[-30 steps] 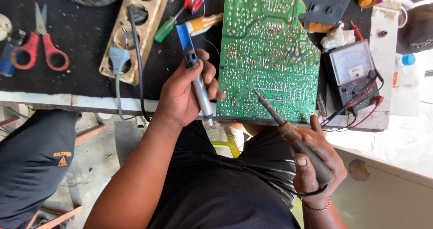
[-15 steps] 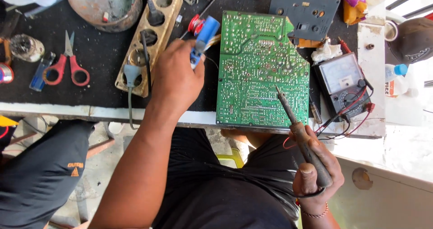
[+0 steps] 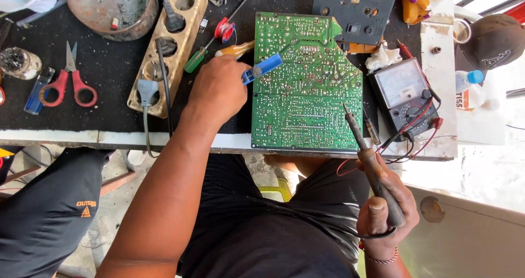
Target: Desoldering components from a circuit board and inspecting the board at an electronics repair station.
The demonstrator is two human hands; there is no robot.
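Left hand point(image 3: 217, 89) clamped on blue suction pump point(image 3: 262, 69), nozzle end aimed right onto green circuit board point(image 3: 306, 86). Right hand point(image 3: 385, 201) closed round soldering iron point(image 3: 361, 141), held off table edge, long axis up-left, tip just over board's lower right. Left nearer board. Meter point(image 3: 402, 89) just right of board.

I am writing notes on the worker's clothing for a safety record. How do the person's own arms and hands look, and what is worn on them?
Both arms are bare, with no sleeves in view, and both hands are without gloves. The left hand shows no ring, watch or band. The right hand has a thin beaded bracelet, reddish and light, around the wrist. I see no tattoos or markings.
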